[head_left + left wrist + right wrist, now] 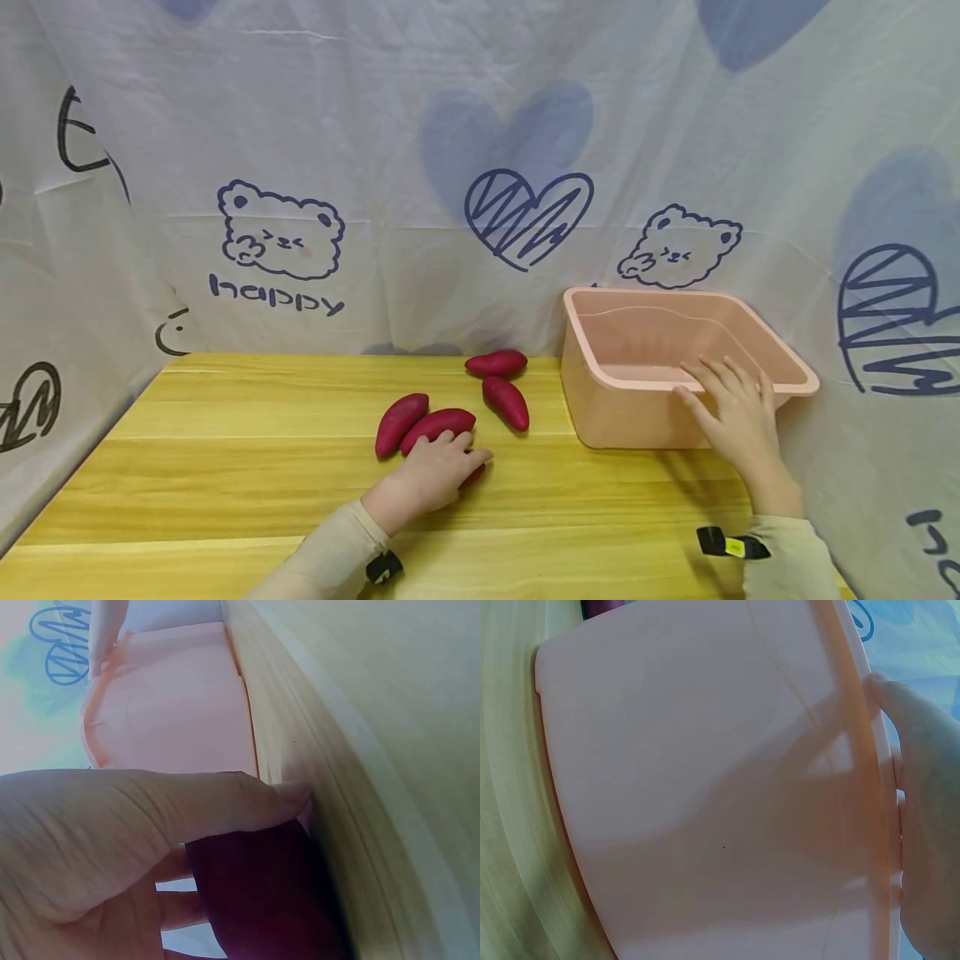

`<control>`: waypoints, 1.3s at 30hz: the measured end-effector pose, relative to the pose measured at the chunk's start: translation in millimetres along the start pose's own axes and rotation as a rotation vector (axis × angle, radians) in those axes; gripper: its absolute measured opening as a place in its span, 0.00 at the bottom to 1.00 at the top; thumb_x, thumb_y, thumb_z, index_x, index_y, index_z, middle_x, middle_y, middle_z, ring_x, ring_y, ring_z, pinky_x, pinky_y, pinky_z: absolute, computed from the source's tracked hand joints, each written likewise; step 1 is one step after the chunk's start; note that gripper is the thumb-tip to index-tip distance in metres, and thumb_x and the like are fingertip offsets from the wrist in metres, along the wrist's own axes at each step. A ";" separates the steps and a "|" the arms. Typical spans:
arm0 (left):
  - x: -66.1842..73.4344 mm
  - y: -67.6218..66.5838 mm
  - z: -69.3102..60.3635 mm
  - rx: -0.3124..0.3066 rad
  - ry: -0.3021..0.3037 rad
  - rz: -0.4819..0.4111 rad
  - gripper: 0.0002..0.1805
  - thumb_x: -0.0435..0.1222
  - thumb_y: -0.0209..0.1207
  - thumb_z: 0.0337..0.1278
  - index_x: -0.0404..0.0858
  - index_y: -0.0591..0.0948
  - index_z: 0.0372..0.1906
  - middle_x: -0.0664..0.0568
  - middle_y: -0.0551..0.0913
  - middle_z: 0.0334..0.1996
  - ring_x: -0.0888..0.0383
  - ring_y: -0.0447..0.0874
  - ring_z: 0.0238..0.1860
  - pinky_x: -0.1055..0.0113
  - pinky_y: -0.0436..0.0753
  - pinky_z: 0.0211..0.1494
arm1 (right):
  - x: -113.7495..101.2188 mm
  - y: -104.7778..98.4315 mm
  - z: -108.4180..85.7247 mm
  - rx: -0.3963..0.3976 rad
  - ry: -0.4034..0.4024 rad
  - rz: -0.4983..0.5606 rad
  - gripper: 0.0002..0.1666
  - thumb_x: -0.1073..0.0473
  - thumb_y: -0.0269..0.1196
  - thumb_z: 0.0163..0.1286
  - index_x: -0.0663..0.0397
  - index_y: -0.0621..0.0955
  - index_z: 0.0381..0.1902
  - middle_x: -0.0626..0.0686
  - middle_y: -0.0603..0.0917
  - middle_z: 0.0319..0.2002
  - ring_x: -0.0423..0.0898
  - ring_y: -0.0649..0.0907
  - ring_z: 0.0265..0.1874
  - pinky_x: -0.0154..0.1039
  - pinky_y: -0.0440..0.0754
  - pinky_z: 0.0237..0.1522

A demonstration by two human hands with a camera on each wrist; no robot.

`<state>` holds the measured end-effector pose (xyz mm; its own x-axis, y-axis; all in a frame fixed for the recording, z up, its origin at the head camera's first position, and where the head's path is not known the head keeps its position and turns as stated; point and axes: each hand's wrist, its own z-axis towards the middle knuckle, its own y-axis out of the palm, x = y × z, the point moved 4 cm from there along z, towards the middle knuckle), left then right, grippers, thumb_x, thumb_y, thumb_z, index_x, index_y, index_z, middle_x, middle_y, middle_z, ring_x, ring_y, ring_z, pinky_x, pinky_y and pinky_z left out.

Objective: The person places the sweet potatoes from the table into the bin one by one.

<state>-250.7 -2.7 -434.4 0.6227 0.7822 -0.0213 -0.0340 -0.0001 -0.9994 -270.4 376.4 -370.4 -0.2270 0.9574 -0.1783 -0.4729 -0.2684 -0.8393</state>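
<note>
My left hand [431, 477] is at the middle of the table, its thumb and fingers around a dark red sweet potato [259, 892], mostly hidden under the hand in the head view. Just beyond lie another sweet potato [442, 423] and, left of it, a curved one [402, 425]. Farther back, two more, one slanting [506, 403] and one lying crosswise [497, 363], are close together. On the right, my right hand [738, 417] rests at the front rim of a pink plastic bin [637, 417], fingers spread loosely over the rim; its thumb [885, 686] touches the rim's edge.
A wooden table [225, 467] carries everything. Behind it hangs a pale printed cloth [390, 167] with hearts and bears, closing off the back and both sides. The bin stands near the back right edge, against the cloth.
</note>
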 end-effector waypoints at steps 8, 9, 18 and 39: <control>-0.1 2.0 1.3 0.019 0.004 0.024 0.16 0.41 0.54 0.68 0.54 0.77 0.59 0.48 0.78 0.58 0.47 0.79 0.53 0.49 0.81 0.44 | 0.0 -0.1 -0.1 0.004 -0.005 0.001 0.31 0.38 0.50 0.73 0.48 0.73 0.66 0.63 0.70 0.67 0.64 0.61 0.70 0.67 0.36 0.72; 0.0 1.8 1.6 0.029 0.006 0.028 0.16 0.42 0.53 0.70 0.54 0.77 0.59 0.48 0.78 0.57 0.47 0.79 0.53 0.49 0.81 0.43 | -0.1 -0.1 0.0 0.005 -0.005 0.000 0.31 0.38 0.50 0.73 0.48 0.73 0.66 0.63 0.70 0.67 0.64 0.62 0.70 0.67 0.36 0.72; 2.3 -0.4 2.9 0.131 0.038 0.066 0.15 0.47 0.48 0.72 0.55 0.77 0.58 0.52 0.80 0.48 0.51 0.79 0.49 0.54 0.80 0.42 | -1.2 -0.7 -0.1 0.004 0.001 0.001 0.31 0.38 0.50 0.73 0.48 0.73 0.65 0.64 0.70 0.67 0.65 0.61 0.70 0.68 0.36 0.72; 7.6 -13.6 1.0 0.278 0.109 0.136 0.20 0.41 0.53 0.70 0.57 0.73 0.64 0.54 0.79 0.54 0.53 0.78 0.54 0.55 0.80 0.45 | 0.3 0.5 0.3 0.010 -0.005 0.005 0.30 0.38 0.50 0.73 0.48 0.73 0.65 0.63 0.71 0.66 0.64 0.62 0.70 0.67 0.35 0.72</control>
<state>-246.3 3.9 -421.0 0.6777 0.7151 -0.1716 -0.3250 0.0819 -0.9422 -270.9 376.4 -370.7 -0.2340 0.9555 -0.1799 -0.4803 -0.2745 -0.8330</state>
